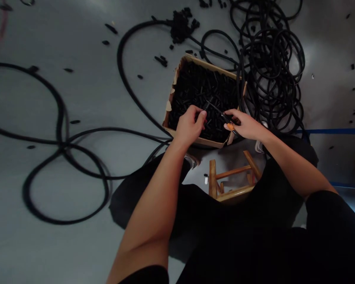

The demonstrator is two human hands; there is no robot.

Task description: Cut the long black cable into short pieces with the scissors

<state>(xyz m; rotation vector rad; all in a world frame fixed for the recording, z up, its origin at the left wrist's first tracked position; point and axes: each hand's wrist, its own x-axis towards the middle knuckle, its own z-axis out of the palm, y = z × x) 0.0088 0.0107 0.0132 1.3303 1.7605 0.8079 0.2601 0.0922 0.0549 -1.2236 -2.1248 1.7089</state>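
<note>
My left hand (193,123) is closed, pinching a small black ribbed piece (207,104) between thumb and fingertips. In my right hand (243,124) is a pair of scissors (217,109) with dark blades and some orange at the handle. The blades point left, and their tip meets the ribbed piece or lies just beside it; I cannot tell which. Both hands hover over the near part of a cardboard box (235,138), which is filled with many short black pieces (195,85). My fingers hide part of the held piece and of the scissors' handle.
A heap of coiled black cable (273,59) lies right of the box. Loose cable (66,144) loops across the grey floor at left. A clump of black scraps (182,25) sits behind the box. Between my legs is a small wooden stool (213,179).
</note>
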